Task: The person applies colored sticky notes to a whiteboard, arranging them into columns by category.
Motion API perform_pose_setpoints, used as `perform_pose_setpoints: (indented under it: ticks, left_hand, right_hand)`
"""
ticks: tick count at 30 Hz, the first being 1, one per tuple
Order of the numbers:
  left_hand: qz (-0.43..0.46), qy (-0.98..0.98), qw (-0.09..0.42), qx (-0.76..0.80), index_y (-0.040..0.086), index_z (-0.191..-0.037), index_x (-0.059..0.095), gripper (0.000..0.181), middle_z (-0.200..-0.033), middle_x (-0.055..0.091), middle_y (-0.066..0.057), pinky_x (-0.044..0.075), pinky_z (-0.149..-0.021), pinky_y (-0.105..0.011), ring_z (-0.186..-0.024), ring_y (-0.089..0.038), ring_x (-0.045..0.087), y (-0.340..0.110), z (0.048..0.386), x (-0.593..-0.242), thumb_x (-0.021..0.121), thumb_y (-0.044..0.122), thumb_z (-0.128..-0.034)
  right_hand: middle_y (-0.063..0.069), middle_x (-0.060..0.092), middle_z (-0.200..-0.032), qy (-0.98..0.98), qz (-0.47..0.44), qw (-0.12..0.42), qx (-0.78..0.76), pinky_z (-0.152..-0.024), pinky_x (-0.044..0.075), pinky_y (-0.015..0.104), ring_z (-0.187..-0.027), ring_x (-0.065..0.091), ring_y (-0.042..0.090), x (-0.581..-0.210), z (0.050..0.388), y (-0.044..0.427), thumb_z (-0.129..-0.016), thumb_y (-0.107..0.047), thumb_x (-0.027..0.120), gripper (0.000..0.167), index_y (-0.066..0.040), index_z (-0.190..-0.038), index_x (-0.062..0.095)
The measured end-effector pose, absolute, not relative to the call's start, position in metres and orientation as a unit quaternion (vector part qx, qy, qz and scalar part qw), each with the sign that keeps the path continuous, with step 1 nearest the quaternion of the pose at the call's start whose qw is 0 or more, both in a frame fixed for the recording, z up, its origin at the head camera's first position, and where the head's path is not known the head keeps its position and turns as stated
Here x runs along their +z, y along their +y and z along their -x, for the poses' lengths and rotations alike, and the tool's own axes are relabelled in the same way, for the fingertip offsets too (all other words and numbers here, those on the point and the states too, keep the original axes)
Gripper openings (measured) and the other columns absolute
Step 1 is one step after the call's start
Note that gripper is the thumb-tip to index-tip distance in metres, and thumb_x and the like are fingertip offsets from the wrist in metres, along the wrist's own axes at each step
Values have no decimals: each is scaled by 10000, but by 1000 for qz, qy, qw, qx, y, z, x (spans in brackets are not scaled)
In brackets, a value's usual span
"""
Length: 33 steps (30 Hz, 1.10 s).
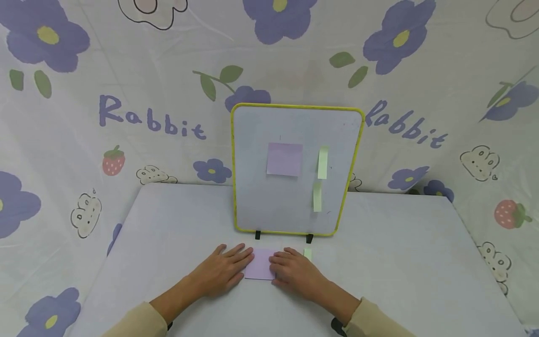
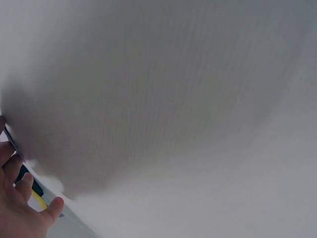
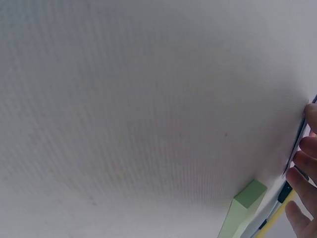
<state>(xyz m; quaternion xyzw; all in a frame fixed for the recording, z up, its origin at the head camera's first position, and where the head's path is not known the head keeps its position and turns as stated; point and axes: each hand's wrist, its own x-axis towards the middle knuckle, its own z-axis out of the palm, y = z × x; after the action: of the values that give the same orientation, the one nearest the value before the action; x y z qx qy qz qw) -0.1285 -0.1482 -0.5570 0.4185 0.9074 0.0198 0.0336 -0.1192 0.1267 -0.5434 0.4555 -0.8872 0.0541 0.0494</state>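
Note:
A light purple square pad (image 1: 259, 265) lies on the white table, with a hand at each side. The left hand (image 1: 223, 272) rests palm down, its spread fingertips touching the pad's left edge. Over the right edge lie the fingers of the right hand (image 1: 298, 275), slightly bent. The left wrist view catches the left hand (image 2: 22, 206) at its lower left corner, fingers at the thin dark edge of the pad. In the right wrist view the right hand (image 3: 304, 173) touches that edge, near a green pad (image 3: 242, 208). This green pad (image 1: 308, 253) stands just behind the right hand.
A whiteboard (image 1: 278, 206) with a yellow frame stands on black feet behind the hands. It bears a purple note (image 1: 284, 159) and two narrow green notes, an upper one (image 1: 322, 163) and a lower one (image 1: 317, 197). A flowered cloth (image 1: 168, 65) hangs behind the table (image 1: 404, 262).

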Motion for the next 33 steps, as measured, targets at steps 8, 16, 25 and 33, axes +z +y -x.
perform_pose_setpoints:
  ticks: [8, 16, 25, 33]
  left_hand:
    - [-416, 908, 30, 27, 159, -1526, 424, 523, -1575, 380, 23, 334, -1085, -574, -1454, -206, 342, -148, 128, -557, 452, 363, -1045]
    - [-419, 907, 20, 30, 154, -1523, 429, 524, -1571, 389, 16, 341, -1074, -579, -1447, -212, 355, -149, 129, -558, 462, 357, -1041]
    - [-421, 906, 14, 40, 139, -1506, 456, 518, -1554, 418, 1, 333, -1066, -606, -1436, -232, 376, -148, 128, -558, 492, 337, -1029]
    - [-411, 909, 34, 64, 128, -1523, 422, 537, -1574, 383, -9, 329, -1059, -627, -1458, -252, 333, -148, 126, -558, 488, 332, -1031]
  right_hand:
    - [40, 707, -1204, -886, -456, 43, 72, -1033, 451, 423, -1169, 634, 203, -541, 121, 127, -919, -296, 716, 220, -123, -1052, 744]
    - [10, 729, -1126, -883, -460, 75, 64, -1045, 421, 484, -1118, 646, 185, -542, 122, 125, -907, -251, 729, 174, -132, -1030, 762]
    - [23, 734, -1106, -874, -475, 67, 74, -1029, 456, 419, -1104, 662, 173, -544, 122, 124, -891, -122, 738, 126, -95, -1011, 766]
    - [16, 730, -1124, -889, -449, 31, 87, -1030, 459, 398, -1107, 659, 145, -542, 122, 121, -931, -127, 698, 172, -82, -1088, 751]
